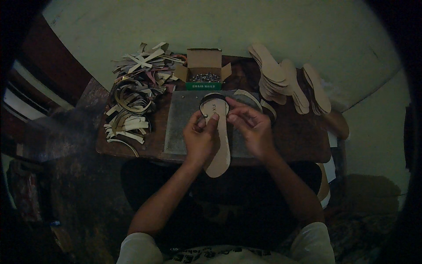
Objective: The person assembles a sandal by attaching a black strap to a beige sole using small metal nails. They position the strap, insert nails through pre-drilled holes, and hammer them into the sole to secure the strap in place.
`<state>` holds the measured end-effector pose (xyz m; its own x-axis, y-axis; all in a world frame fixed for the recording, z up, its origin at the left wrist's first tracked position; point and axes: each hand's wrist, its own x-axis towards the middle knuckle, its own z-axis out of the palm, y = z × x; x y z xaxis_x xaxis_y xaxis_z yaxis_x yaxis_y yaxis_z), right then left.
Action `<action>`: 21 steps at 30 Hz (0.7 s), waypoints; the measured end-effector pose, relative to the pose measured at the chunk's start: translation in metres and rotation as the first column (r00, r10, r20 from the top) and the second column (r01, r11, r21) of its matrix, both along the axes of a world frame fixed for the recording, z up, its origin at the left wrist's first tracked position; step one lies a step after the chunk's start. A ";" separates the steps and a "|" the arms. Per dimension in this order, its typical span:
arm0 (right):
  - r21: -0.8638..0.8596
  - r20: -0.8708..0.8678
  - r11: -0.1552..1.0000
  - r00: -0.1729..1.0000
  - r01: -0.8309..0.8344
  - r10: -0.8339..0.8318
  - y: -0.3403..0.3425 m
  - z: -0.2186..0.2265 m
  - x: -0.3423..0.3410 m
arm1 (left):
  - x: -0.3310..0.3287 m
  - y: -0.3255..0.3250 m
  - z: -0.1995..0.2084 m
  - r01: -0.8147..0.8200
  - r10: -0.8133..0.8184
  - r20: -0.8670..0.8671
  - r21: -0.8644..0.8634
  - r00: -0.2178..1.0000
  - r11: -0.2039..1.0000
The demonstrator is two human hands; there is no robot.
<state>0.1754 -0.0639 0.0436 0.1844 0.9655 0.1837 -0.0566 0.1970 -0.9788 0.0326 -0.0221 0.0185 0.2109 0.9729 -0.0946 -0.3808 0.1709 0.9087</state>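
The widest bare wood on the table (303, 141) lies at its right front corner, so my right hand (255, 130) has room to pass there. Along the back edge, insole stacks (269, 72) block the right and an open green box (202, 86) the middle, with a dark gap between. A heap of strips (137, 102) crowds the left edge, leaving my left hand (202, 138) a narrow lane beside the slab (178, 127). The sole (218, 167) I hold (its near end juts past the front edge) bars the middle.
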 end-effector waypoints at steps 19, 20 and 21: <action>-0.013 0.059 0.986 0.984 0.167 -0.166 0.003 -0.003 -0.003 | 0.003 -0.007 0.009 -0.074 0.076 -0.019 0.082 0.997 0.994; -0.014 0.113 0.985 0.979 0.172 -0.169 0.003 -0.002 -0.003 | 0.003 -0.008 0.010 -0.079 0.080 -0.010 0.080 0.997 0.994; -0.015 0.167 0.984 0.971 0.176 -0.171 0.002 -0.002 -0.003 | 0.002 -0.009 0.011 -0.075 0.077 -0.023 0.076 0.997 0.994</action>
<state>0.1729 -0.0617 0.0414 0.3193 0.9268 0.1978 0.1379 0.1611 -0.9773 0.0346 -0.0307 0.0295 0.1343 0.9906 -0.0247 -0.3667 0.0729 0.9275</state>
